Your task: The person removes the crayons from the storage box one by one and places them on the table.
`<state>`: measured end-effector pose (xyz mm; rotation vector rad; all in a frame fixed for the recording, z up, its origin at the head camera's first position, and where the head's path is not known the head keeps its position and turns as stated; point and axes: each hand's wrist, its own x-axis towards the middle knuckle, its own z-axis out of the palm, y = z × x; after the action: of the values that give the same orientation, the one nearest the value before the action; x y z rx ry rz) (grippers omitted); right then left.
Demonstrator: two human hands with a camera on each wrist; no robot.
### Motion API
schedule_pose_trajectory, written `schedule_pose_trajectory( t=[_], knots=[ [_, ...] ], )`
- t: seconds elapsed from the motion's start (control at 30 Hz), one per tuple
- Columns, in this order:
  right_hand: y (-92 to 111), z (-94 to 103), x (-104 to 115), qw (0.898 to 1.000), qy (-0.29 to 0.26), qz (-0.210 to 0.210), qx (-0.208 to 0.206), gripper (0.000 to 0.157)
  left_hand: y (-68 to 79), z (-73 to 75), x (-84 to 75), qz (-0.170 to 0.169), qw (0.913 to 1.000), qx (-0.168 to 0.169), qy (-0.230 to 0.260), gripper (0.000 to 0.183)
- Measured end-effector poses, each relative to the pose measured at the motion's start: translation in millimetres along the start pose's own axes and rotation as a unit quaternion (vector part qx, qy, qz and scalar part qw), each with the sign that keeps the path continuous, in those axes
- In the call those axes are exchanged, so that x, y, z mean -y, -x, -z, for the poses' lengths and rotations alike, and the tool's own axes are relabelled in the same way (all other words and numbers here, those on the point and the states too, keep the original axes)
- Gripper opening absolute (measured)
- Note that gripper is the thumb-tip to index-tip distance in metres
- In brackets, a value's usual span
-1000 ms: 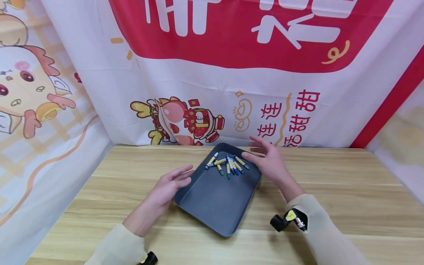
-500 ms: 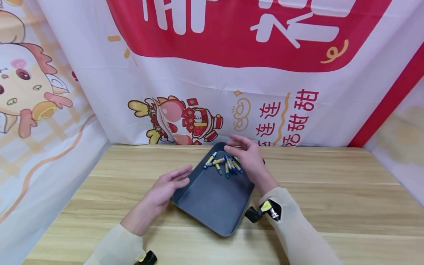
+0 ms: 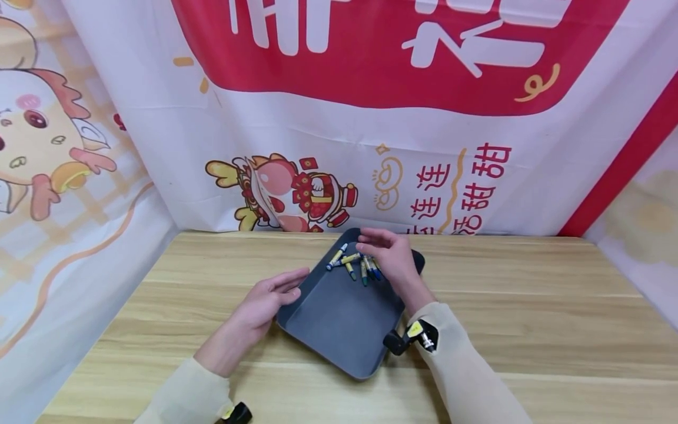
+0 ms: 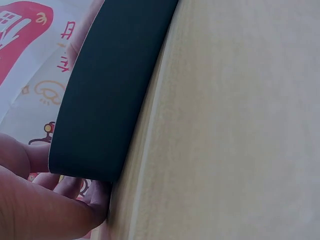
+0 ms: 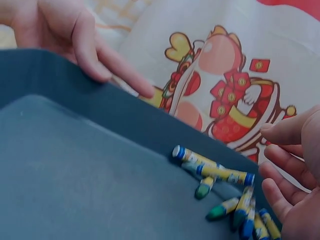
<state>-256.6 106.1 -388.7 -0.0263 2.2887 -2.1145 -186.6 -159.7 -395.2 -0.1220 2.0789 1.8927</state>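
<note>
A dark grey tray (image 3: 339,330) stands slanted on the table, with several crayons (image 3: 349,258) in its far end. They wear yellow and blue wrappers; green tips (image 5: 220,210) show in the right wrist view. My left hand (image 3: 267,303) holds the tray's left wall, thumb at the rim and fingers along the outside, as the left wrist view shows from close by. My right hand (image 3: 392,259) hovers over the far right part of the tray, fingers loosely bent around nothing. It hides some crayons in the head view; in the right wrist view its fingertips are beside the pile.
Beneath the tray is a wood-grain table (image 3: 529,318). A printed cloth (image 3: 296,123) with red and cartoon designs hangs right behind its far edge, and another cloth (image 3: 58,135) covers the left side. Dark wrist mounts (image 3: 408,338) sit on the sleeves.
My right hand has moved left from the tray's right rim to over the crayons, then slightly lower. The left hand stays at the left wall, and the tray has hardly shifted.
</note>
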Motion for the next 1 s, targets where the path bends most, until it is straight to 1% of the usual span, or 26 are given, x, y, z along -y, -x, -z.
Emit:
schedule_pose_trajectory(
  t=[0.23,0.37,0.57,0.87,1.0],
  knots=[
    [-1.7,1.2,-7.2,1.000,0.026,-0.001,0.000,0.039,0.1,0.9,0.4,0.006,1.0000,-0.004,0.002,0.047],
    [-1.5,0.9,-8.1,0.999,0.053,-0.002,-0.001,0.039,1.0,1.2,-0.2,0.011,0.9999,-0.006,0.003,0.047],
    [-1.3,-1.2,-9.3,0.994,0.106,-0.011,-0.007,0.038,1.5,1.6,-0.6,0.015,0.9998,-0.008,0.006,0.046],
    [-3.5,-3.9,-10.0,0.989,0.148,-0.024,-0.007,0.035,0.7,1.7,0.1,0.018,0.9998,-0.008,0.007,0.046],
    [-4.2,-4.4,-10.5,0.984,0.172,-0.031,-0.009,0.031,0.4,1.8,0.2,0.020,0.9997,-0.007,0.009,0.046]
  ],
)
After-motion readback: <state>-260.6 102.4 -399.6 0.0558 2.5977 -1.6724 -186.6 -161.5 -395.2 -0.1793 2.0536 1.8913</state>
